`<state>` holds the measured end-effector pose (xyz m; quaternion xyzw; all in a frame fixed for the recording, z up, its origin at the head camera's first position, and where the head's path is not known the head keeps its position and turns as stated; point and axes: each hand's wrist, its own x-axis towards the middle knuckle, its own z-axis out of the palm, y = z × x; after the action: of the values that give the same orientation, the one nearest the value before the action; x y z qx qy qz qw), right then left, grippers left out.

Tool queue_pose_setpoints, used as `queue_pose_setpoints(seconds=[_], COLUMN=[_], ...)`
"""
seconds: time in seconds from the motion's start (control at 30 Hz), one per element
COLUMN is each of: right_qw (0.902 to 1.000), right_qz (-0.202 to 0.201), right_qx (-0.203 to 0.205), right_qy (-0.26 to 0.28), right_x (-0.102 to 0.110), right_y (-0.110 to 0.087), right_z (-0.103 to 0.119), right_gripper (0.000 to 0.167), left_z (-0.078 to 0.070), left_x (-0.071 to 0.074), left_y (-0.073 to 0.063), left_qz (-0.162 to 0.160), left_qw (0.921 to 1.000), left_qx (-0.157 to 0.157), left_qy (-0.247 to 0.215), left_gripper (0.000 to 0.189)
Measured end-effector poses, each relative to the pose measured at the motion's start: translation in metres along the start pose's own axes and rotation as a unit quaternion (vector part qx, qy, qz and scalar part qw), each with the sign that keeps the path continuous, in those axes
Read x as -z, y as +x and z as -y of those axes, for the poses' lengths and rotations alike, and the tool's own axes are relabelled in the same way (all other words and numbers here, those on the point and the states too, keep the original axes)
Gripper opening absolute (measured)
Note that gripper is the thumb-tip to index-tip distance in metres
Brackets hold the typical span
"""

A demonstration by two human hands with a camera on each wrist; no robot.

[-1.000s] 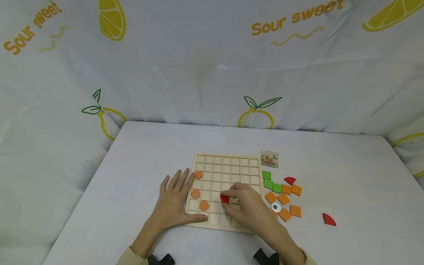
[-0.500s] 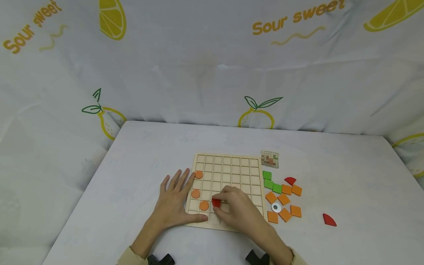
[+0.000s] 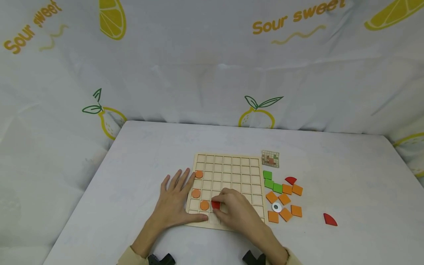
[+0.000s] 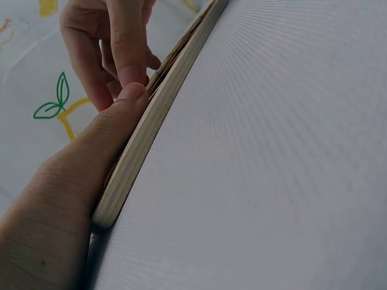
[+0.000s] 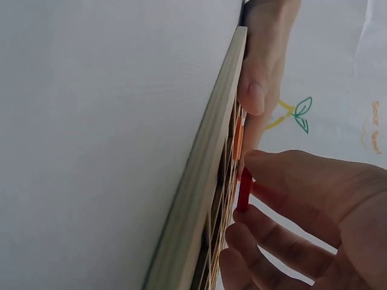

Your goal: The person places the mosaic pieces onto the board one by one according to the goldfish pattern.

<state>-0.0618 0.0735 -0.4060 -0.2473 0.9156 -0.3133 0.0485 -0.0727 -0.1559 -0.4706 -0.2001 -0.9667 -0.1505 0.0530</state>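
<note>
Red tile [image 3: 216, 205], its outline partly hidden, is resting in the pinch of the right hand [image 3: 236, 209], close over the third column of the gridded wooden board [image 3: 236, 169], just right of the nearest orange disc [image 3: 204, 205]; whether it is touching the board, I cannot tell. Spread wide, the left hand [image 3: 173, 206] is lying along the board's left edge, its thumb reaching over the near left part, probably steadying it. Setting the tile well would likely mean keeping it level, lining up its straight sides with the cell's ridges, pressing gently, and not knocking the neighbouring disc. Among the shallow cells, two more discs are occupying the left column, one middle [image 3: 196, 193], one farther [image 3: 198, 174]. Green squares [image 3: 269, 183], orange squares [image 3: 284, 199] and a white ring-shaped disc [image 3: 276, 207] are lying loose to the right.
</note>
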Motion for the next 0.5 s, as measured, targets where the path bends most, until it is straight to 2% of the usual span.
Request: queue_pose_setpoints(seconds=[0.5], right_qw=[0.9999], right_qz=[-0.007], right_qx=[0.001], right_qy=[-0.009], right_x=[-0.005], right_y=[-0.0002], right_z=[-0.0041], right_gripper=[0.007], left_z=[0.0], left_x=[-0.0011], left_y=[0.0], left_qz=[-0.01], left_qw=[0.9999], left_qx=[-0.004], left_qy=[0.007], left_gripper=[0.132])
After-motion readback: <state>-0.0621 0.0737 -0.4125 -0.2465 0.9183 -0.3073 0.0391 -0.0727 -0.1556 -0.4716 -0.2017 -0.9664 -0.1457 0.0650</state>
